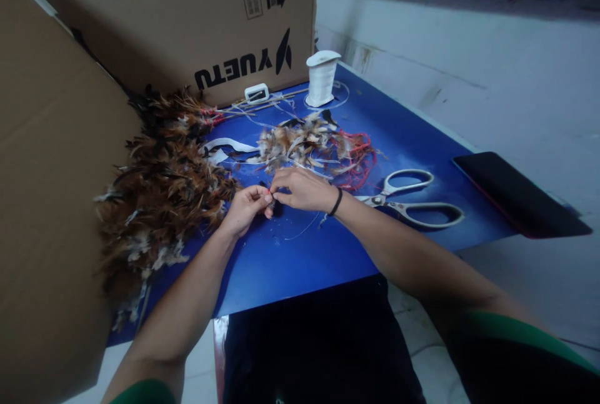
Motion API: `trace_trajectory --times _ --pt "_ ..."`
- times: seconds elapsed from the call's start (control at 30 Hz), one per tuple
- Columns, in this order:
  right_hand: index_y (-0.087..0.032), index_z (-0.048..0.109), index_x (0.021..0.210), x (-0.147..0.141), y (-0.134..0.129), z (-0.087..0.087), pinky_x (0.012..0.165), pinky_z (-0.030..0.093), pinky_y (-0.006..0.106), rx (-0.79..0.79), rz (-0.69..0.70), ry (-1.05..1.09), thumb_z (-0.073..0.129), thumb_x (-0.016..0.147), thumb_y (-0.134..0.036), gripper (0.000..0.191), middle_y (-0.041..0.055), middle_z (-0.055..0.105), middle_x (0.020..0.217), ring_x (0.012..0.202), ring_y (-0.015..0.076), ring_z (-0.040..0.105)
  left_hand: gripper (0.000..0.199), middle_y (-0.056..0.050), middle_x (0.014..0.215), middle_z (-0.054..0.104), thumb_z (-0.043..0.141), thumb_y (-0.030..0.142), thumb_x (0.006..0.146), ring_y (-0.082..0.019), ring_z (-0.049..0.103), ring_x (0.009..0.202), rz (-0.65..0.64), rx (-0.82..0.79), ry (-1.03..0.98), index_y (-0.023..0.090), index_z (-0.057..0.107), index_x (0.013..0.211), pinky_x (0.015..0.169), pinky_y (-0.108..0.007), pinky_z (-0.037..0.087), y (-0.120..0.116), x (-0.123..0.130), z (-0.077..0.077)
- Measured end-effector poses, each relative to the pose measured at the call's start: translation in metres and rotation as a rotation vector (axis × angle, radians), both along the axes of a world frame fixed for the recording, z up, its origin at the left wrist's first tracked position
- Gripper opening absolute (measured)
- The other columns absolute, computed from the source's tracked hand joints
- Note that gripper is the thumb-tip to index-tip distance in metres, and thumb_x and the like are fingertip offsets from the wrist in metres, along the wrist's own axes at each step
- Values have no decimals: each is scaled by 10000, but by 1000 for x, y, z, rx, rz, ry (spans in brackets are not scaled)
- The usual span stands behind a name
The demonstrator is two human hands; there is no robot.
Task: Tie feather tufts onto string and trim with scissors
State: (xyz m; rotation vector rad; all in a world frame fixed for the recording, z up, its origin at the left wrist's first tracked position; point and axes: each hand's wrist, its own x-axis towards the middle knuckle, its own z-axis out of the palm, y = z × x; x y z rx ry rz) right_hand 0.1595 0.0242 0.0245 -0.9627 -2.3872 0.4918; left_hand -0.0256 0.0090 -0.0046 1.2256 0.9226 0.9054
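Note:
My left hand and my right hand meet above the blue table, fingertips pinched together. Between them is a small piece with a bit of red and a dark tuft, mostly hidden by the fingers; what it is I cannot make out. A black band circles my right wrist. Just beyond the hands lies a loose pile of brown and cream feathers, with red strings at its right side. A large heap of brown feathers spreads to the left of my left hand. Thin clear thread trails below my right hand.
Metal scissors lie right of my right wrist, and a dark phone sits on the table's right edge. A white spool stands at the back, near a small white case and thin sticks. Cardboard rises behind and left.

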Motion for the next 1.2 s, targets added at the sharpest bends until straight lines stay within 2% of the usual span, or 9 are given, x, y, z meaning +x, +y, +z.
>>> trace_trajectory --times 0.17,0.37,0.67,0.93,1.07,1.13,1.2 --pt "-161 670 749 -2 0 -5 677 363 254 55 -30 14 565 799 -203 123 40 647 833 780 142 549 337 9 549 608 787 380 659 -80 545 455 2 4 -1 125 582 738 494 -207 463 -1 1 1" --pt "-163 639 728 -6 0 -11 652 358 251 141 -52 64 544 799 -209 127 26 632 803 725 125 533 330 1 556 615 786 373 653 -90 560 472 65 -13 -7 126 588 744 512 -217 473 -2 2 3" --pt "-163 661 791 -8 -2 -15 670 378 280 435 -34 -37 518 832 -180 150 56 661 902 820 161 555 291 -16 535 633 802 296 590 -97 570 471 158 -93 -28 122 591 690 512 -213 458 -2 4 4" --pt "-166 638 860 -10 -6 -8 595 332 276 604 21 -196 486 906 -270 190 71 629 918 811 169 503 241 -20 511 626 769 210 521 -98 576 468 222 -148 -49 114 591 652 527 -215 470 -1 4 5" --pt "-156 627 817 -10 -8 -6 606 345 277 525 32 -150 505 874 -211 145 84 631 922 821 170 518 253 -4 500 614 759 169 484 -97 565 449 271 -144 -41 124 571 647 494 -206 450 0 5 6" --pt "-157 625 786 -9 -6 -7 633 366 273 394 11 -39 520 837 -179 119 72 640 906 812 160 537 279 8 504 609 772 171 481 -93 554 438 280 -131 -38 133 558 656 475 -200 436 0 6 6" --pt "-162 618 778 -7 -3 -8 646 381 259 193 -30 107 532 800 -157 89 40 641 838 750 132 549 303 19 514 605 788 184 491 -88 543 434 273 -104 -35 141 548 671 463 -197 425 0 5 6"
